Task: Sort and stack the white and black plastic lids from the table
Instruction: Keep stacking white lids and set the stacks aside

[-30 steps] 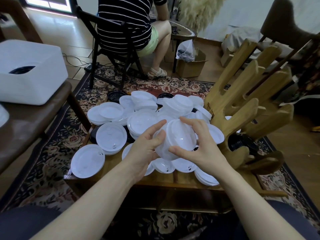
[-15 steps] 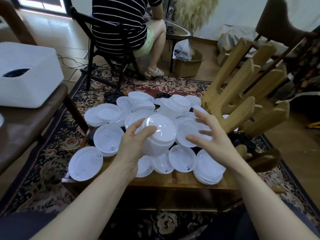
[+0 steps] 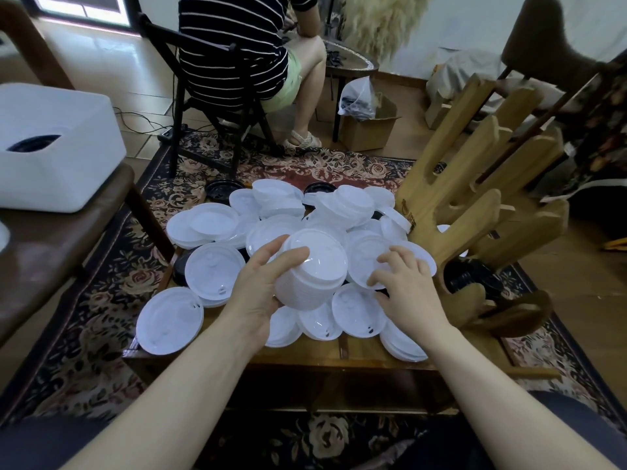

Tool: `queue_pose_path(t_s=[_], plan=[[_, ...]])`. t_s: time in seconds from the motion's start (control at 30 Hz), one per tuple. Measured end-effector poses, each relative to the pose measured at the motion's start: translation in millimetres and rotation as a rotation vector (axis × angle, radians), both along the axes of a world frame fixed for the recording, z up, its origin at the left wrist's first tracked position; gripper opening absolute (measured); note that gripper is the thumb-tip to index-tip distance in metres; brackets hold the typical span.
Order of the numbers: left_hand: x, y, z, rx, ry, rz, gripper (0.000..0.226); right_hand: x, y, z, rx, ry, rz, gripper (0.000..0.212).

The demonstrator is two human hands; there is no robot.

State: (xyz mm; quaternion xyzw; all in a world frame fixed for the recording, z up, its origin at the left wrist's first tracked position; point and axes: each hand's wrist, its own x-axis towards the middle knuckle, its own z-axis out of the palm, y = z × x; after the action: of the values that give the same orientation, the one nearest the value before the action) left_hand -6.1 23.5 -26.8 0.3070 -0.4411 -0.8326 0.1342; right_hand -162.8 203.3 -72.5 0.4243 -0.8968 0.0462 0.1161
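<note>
My left hand grips a tall stack of white lids, tilted with its top facing me, above the low wooden table. To its right, my right hand reaches down with curled fingers onto a loose white lid in the pile; whether it grips the lid is unclear. Many white lids lie scattered and overlapping across the table. Black lids show at the pile's far edge and black lids lie under the wooden rack.
A wooden rack stands on the table's right side. A white box sits on a brown bench at left. A person in a striped shirt sits on a black chair beyond the table. A cardboard box stands behind.
My right hand has let go of the stack and dropped to the right onto the loose lids. My left hand alone now holds the stack, lower and more to the left.
</note>
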Motion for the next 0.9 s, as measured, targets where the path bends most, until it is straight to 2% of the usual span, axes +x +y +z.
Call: queue_pose_path(t_s=[0.13,0.23,0.4,0.5,0.57,0.67,0.83,0.9], plan=[[0.4,0.8,2.2,-0.001,-0.011,-0.024,0.071,3.3,1.7,7.5,-0.175,0.003,-0.012,0.018],[1.3,3.5,4.7,-0.022,-0.011,-0.034,0.072,8.9,3.1,22.8,-0.408,-0.147,-0.036,0.007],[0.3,6.1,6.9,-0.024,0.007,-0.050,0.069,17.1,5.1,63.0,-1.090,-0.955,-0.148,0.003],[0.4,8.9,7.3,-0.030,0.019,-0.072,0.071,14.3,7.4,70.2,-1.272,-1.353,-0.167,0.014],[1.7,10.9,6.4,-0.037,0.025,-0.084,0.071,15.1,6.2,72.3,-1.273,-1.539,-0.141,0.024],[1.7,12.3,5.0,-0.038,0.027,-0.102,0.073,19.3,2.8,71.1,-1.171,-1.680,-0.070,0.034],[0.6,13.5,4.1,-0.028,0.028,-0.094,0.075,26.2,-4.6,67.3,-1.114,-1.733,-0.037,0.057],[0.2,12.3,2.3,-0.016,0.023,-0.075,0.075,29.6,-3.4,68.2,-1.021,-1.701,0.030,0.066]])
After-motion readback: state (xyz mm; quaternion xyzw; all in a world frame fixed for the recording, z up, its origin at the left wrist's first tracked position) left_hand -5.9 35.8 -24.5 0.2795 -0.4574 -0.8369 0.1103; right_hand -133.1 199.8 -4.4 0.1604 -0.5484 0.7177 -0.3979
